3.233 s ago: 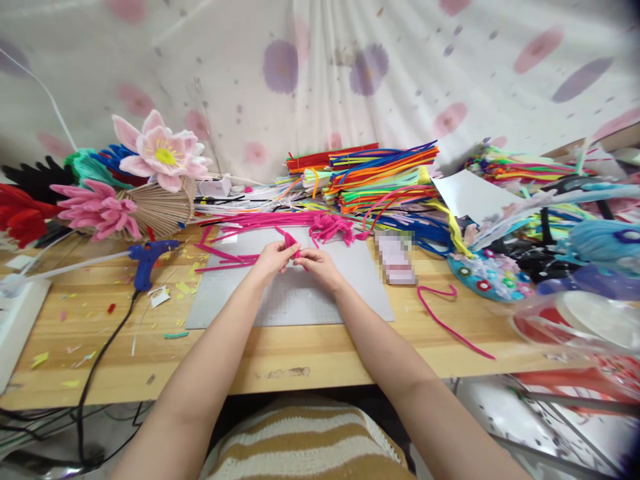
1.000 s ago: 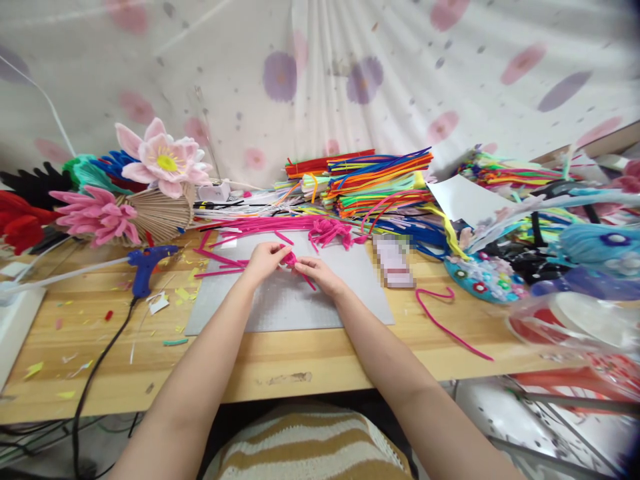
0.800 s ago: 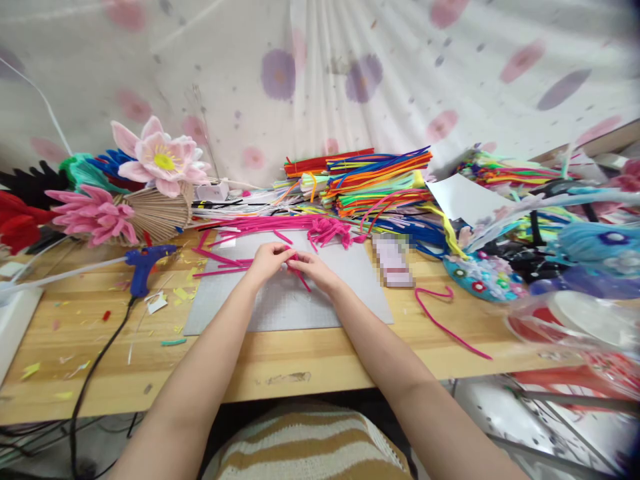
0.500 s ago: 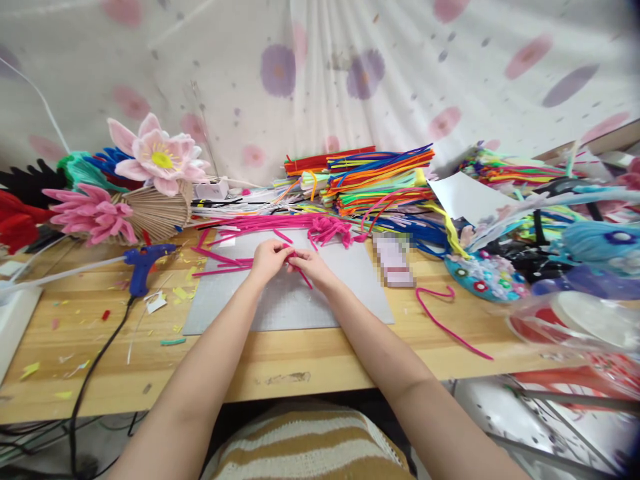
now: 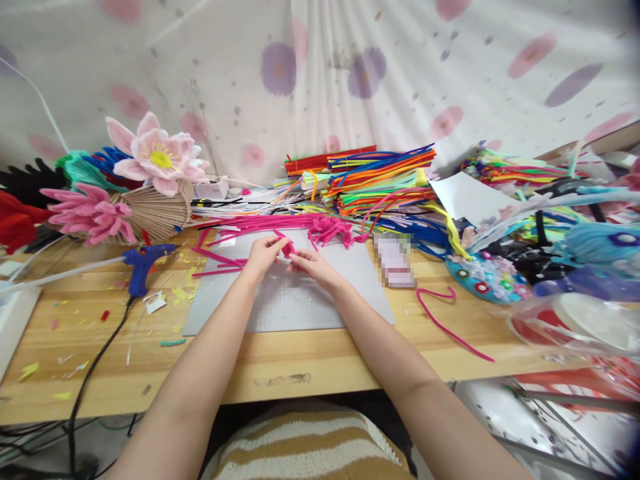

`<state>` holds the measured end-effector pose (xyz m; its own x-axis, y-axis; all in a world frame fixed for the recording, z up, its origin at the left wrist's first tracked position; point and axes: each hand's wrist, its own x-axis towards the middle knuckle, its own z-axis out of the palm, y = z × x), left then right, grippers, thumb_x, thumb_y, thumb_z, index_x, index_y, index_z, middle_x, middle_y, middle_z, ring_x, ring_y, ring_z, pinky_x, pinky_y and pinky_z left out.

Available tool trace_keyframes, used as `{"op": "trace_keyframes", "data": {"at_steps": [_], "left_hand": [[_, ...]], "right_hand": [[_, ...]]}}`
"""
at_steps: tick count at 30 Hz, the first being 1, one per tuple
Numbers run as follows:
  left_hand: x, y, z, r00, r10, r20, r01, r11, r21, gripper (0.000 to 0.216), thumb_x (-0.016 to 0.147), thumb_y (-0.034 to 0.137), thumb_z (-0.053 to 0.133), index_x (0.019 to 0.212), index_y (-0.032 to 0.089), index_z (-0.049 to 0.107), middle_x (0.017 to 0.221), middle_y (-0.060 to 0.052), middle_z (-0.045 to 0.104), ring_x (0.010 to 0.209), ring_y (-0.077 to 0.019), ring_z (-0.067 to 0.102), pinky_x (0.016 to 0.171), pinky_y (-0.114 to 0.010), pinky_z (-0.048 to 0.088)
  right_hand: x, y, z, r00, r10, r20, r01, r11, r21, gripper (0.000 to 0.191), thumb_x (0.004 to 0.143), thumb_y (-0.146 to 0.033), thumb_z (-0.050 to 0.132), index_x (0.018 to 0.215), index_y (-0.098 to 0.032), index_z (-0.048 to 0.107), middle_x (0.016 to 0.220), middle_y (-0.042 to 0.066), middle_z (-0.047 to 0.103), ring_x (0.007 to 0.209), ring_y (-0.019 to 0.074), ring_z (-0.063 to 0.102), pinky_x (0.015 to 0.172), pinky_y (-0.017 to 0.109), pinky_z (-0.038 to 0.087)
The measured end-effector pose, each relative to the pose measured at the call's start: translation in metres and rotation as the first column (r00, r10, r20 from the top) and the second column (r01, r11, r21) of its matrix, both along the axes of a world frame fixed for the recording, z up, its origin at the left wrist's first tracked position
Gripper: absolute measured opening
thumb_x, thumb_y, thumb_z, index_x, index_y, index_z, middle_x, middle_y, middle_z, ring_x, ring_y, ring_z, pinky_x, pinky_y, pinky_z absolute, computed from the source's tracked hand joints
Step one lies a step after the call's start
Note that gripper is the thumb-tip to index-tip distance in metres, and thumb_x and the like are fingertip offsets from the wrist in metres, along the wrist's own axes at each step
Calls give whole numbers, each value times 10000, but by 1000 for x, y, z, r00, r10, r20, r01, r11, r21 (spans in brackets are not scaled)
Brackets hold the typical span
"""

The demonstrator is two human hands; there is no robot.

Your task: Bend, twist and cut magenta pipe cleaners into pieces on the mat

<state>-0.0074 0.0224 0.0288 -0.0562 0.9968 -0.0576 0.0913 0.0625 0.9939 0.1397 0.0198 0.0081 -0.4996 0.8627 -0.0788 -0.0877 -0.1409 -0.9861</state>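
Observation:
Over the grey cutting mat [image 5: 290, 310], my left hand [image 5: 264, 256] and my right hand [image 5: 315, 264] meet at a bent magenta pipe cleaner [image 5: 289, 249]. Both hands have thumb and fingers pinched on it, and part of it is hidden by the fingertips. Loose magenta pipe cleaners [image 5: 220, 271] lie just left of my left hand. Behind the hands stretches a long bundle of magenta pipe cleaners [image 5: 270, 221]. Close to it, on the mat's back edge, rests a cluster of curled magenta pieces [image 5: 331, 231].
At left lies a blue glue gun [image 5: 143, 267] with a black cord, among scraps. Pipe-cleaner flowers [image 5: 155, 157] stand behind it. Piled at the back are coloured pipe cleaner bundles [image 5: 380, 173]. A blurred-out phone-like object [image 5: 395, 260] and a single magenta pipe cleaner [image 5: 450, 327] lie to the right.
My hands have drawn slightly apart, the left one shifting a little left. The magenta pipe cleaner between them has turned; its end no longer sticks out below my right hand.

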Motion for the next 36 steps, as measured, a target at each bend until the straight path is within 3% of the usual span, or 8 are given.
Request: {"op": "trace_keyframes", "data": {"at_steps": [5,11,16,24,31,36], "left_hand": [[0,2,0,1000,-28,4,28,999,-45,300,631,431,652,669,133,636,470,51,413,441,-64,396,418,-195,393],[7,3,-3,1000,-7,-27,7,1000,-27,214,646,323,641,606,116,606,507,8,541,415,-76,469,426,-212,400],[9,3,3,997,24,75,-19,998,-66,231,596,316,690,549,117,583,450,25,499,402,-66,446,435,-209,392],[3,-4,11,963,-160,217,205,957,-207,431,583,528,687,750,135,632,661,-27,588,569,-93,532,476,-206,437],[4,-3,8,999,-21,28,26,983,-183,281,532,348,748,609,125,595,489,36,468,478,-68,429,424,-192,354],[5,-2,15,988,-26,150,54,981,-186,338,550,406,739,724,136,634,633,1,556,520,-58,461,435,-171,364]], "right_hand": [[6,-2,-2,1000,0,-16,0,999,41,348,664,-494,642,749,-157,633,638,-2,628,612,93,532,655,240,401],[6,-2,-4,999,-26,-22,29,993,117,333,660,-487,647,716,-159,651,616,-4,621,620,99,529,690,254,390],[7,-1,-7,999,-38,-11,39,992,117,333,664,-486,642,721,-158,651,619,0,629,615,101,528,692,257,378],[8,-5,-6,997,-64,-51,68,994,84,321,686,-476,628,687,-155,624,618,-11,609,585,78,482,653,232,373],[11,-4,-11,995,-89,38,85,992,95,263,680,-396,625,803,-163,629,679,-6,631,622,94,521,663,246,383],[17,0,-10,969,-242,52,225,947,229,184,676,-345,610,712,-166,637,674,3,623,643,111,519,680,261,381]]}}
